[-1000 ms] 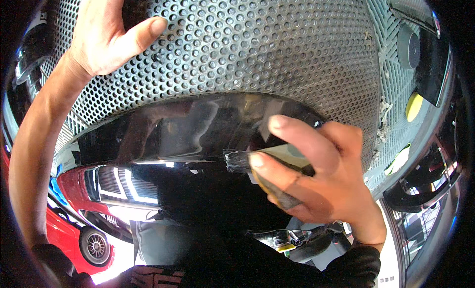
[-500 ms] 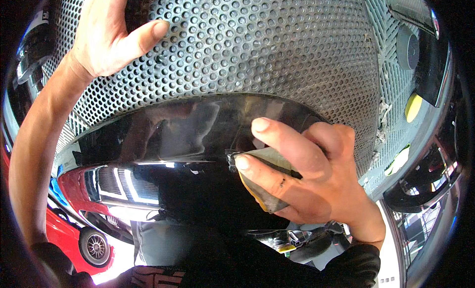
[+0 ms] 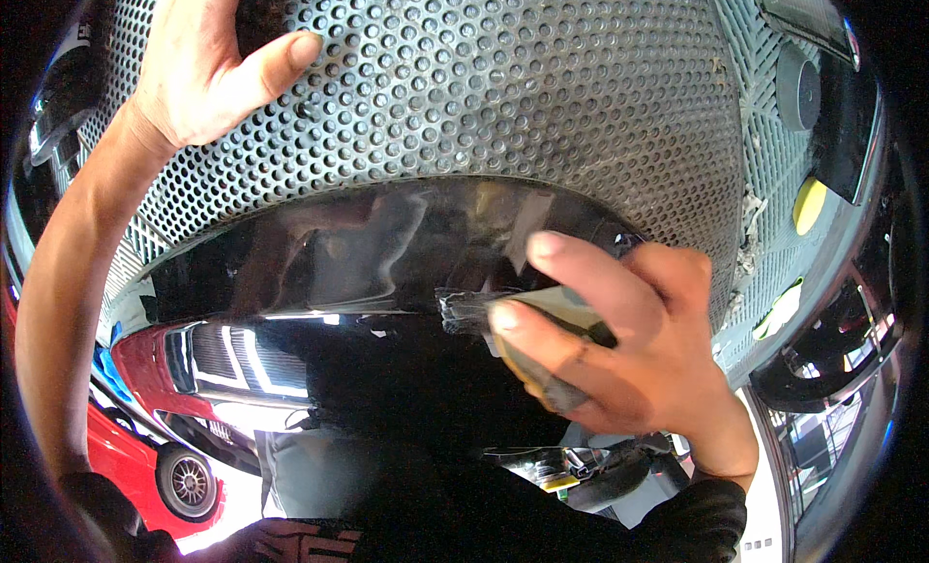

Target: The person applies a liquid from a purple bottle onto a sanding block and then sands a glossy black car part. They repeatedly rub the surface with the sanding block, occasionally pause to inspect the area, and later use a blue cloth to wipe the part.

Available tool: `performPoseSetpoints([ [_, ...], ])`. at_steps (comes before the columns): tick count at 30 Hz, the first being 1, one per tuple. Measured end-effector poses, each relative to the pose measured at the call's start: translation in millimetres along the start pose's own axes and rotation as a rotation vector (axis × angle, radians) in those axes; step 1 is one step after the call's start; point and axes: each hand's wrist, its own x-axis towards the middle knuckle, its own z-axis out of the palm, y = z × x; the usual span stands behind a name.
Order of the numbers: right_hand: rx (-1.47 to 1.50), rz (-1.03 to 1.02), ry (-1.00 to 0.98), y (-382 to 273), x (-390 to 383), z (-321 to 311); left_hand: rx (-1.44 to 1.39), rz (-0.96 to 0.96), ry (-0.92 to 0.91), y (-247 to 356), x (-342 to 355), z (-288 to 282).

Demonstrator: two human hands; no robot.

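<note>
Pad [image 3: 561, 304], yellow-edged, sits grasped in right hand [image 3: 639, 355] at glossy black panel [image 3: 329, 248], just right of pale scuffed patch [image 3: 460, 311]; left hand [image 3: 198, 74] thumb-out over dimpled grey mat [image 3: 523, 108], grip cannot be told

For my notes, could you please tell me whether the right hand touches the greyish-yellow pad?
Touching: the head view shows the right hand gripping the greyish-yellow pad, one finger across it.

The black panel [image 3: 319, 248] lies open leftward; the right hand [image 3: 634, 340] blocks rightward.

Black panel [image 3: 339, 258], grey mat [image 3: 523, 89] — dotted all over; grey pad [image 3: 571, 306] — yellow-edged; red car [image 3: 121, 466].
</note>
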Motion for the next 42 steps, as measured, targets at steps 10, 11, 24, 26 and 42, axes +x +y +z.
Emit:
performPoseSetpoints([
  [10, 0.008, -0.017, 0.025, -2, 8, 6, -0.012, 0.018, 0.137, 5, 4, 15],
  [11, -0.011, -0.006, 0.018, -1, 3, 5, -0.009, 0.013, 0.115, 3, 3, 14],
  [24, -0.020, 0.026, -0.002, -1, -7, -2, 0.018, 0.008, 0.005, -2, -1, 2],
  [26, -0.024, 0.028, 0.022, 1, -10, -1, 0.038, -0.004, -0.007, 0, 1, -2],
  [42, 0.126, 0.049, -0.032, -6, 10, 2, 0.051, 0.011, -0.017, -1, 1, -2],
])
